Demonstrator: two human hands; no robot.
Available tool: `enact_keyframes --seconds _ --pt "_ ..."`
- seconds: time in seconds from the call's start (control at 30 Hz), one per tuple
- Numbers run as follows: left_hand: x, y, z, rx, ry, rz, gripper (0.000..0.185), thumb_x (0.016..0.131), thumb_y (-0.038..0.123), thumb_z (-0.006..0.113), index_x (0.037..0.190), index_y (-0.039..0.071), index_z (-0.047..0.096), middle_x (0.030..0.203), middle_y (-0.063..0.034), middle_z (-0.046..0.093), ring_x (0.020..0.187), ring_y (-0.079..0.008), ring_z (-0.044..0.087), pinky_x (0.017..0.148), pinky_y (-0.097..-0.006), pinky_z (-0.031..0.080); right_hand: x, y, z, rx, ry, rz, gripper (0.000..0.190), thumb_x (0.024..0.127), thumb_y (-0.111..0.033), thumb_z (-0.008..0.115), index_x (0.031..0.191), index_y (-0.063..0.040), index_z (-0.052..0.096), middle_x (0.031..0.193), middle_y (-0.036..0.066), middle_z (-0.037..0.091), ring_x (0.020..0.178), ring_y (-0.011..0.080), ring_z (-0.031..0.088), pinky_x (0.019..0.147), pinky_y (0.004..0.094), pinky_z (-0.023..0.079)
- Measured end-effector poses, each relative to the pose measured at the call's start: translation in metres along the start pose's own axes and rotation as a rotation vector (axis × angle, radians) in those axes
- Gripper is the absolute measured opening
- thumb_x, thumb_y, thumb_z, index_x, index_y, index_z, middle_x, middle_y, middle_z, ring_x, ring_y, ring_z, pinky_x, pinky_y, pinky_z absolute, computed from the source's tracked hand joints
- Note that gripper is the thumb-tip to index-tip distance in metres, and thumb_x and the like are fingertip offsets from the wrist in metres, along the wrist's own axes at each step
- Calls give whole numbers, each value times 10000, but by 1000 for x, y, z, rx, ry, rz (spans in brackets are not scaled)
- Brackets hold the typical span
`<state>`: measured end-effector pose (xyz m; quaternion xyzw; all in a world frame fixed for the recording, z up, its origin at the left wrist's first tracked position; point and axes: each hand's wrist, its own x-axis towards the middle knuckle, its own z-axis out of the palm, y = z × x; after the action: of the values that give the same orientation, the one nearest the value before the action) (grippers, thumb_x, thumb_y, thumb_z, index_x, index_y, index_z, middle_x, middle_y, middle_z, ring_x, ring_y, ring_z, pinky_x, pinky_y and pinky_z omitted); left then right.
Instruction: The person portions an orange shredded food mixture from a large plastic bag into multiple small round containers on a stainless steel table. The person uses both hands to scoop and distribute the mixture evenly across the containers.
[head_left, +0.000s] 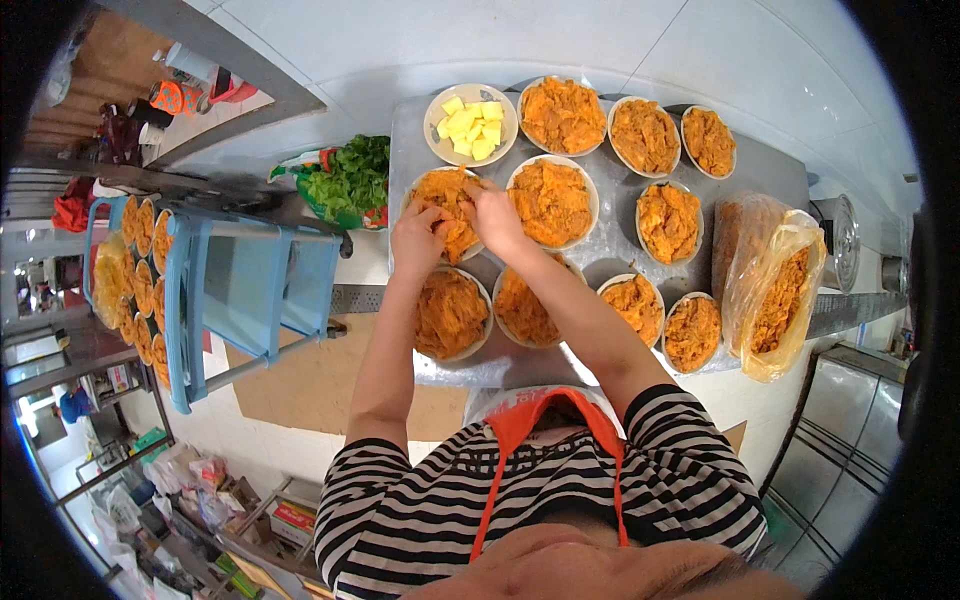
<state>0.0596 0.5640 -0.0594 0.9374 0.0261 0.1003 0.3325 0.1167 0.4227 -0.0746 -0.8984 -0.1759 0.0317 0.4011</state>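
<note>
Both my hands are at a bowl of orange, coated food pieces (452, 189) on the steel table (615, 206). My left hand (421, 234) touches the food at the bowl's lower left, fingers bent. At the right rim, my right hand (493, 214) has its fingertips on the same food. Whether either hand pinches a piece is hidden by the fingers. Just behind stands a bowl of yellow cubes (471, 126). More bowls heaped with the orange food surround this one, including one to the right (553, 201) and one in front (451, 313).
An open plastic bag of orange food (784, 300) lies at the table's right end. Leafy greens (352, 176) in a bag are beside the left edge. A blue cart (196, 300) with filled bowls stands further left. A tiled wall (480, 45) runs behind the table.
</note>
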Motion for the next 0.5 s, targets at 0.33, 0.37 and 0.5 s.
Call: enact_keyframes --seconds 0.33,0.37,0.5 --pt "-23 18 -10 314 -168 18 181 681 83 668 857 70 628 846 -94 562 780 -295 588 654 -389 480 -35 4 -72 517 37 178 225 854 -156 623 1040 -34 656 783 71 638 678 149 561 629 270 455" --pt "-23 16 -8 332 -173 47 178 684 86 665 857 69 627 839 -95 558 782 -295 588 652 -390 480 -46 9 -90 616 41 179 225 866 -155 616 1046 -25 652 790 26 639 688 111 546 630 247 448" --pt "-22 0 -3 402 -198 130 178 703 116 661 872 69 627 840 -98 565 771 -296 589 651 -390 479 -105 18 -210 586 88 432 226 876 -149 602 1076 -56 653 750 -48 572 616 43 443 543 196 368"
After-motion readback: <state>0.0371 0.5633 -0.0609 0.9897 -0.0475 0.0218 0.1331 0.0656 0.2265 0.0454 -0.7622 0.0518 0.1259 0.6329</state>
